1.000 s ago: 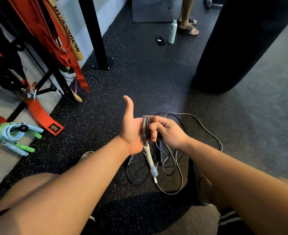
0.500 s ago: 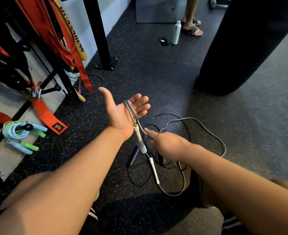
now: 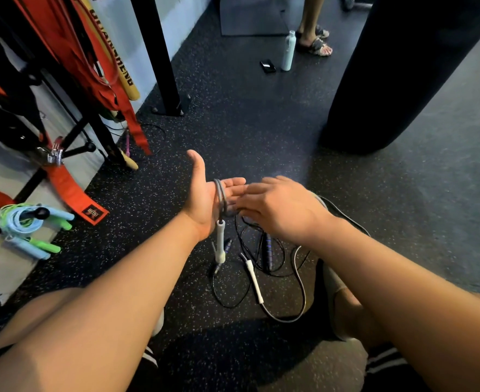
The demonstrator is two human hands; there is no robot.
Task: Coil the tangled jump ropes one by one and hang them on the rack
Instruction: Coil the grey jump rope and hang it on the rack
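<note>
A grey jump rope [image 3: 220, 196] is looped around the palm of the left hand [image 3: 202, 199] at the centre of the frame, and its white handle [image 3: 219, 241] hangs straight down below the heel of that hand. The left grip is apart: fingers straight, thumb pointing up, the loops only lying across the palm. The right hand [image 3: 281, 206] lies back-up across the left fingertips, just where the rope leaves the loops. Its fingertips are tucked underneath, so I cannot tell whether its grip is clamped on the rope. Below both hands, lower centre, the rest of the tangled ropes [image 3: 264, 258] lie in a heap on the speckled black floor [image 3: 247, 123], with a second white handle [image 3: 254, 281] and dark handles among them. At the left edge a coiled pale blue and green rope [image 3: 21, 222] hangs on a black peg [image 3: 39, 213] of the rack [image 3: 72, 137], with red straps [image 3: 72, 188] beside and above it. A black post [image 3: 159, 52] stands upper centre and a large dark punch bag [image 3: 402, 66] upper right. Between them, at the top, a pale bottle [image 3: 288, 50] and a phone [image 3: 267, 66] sit on the floor near another person's sandalled feet [image 3: 316, 43].
</note>
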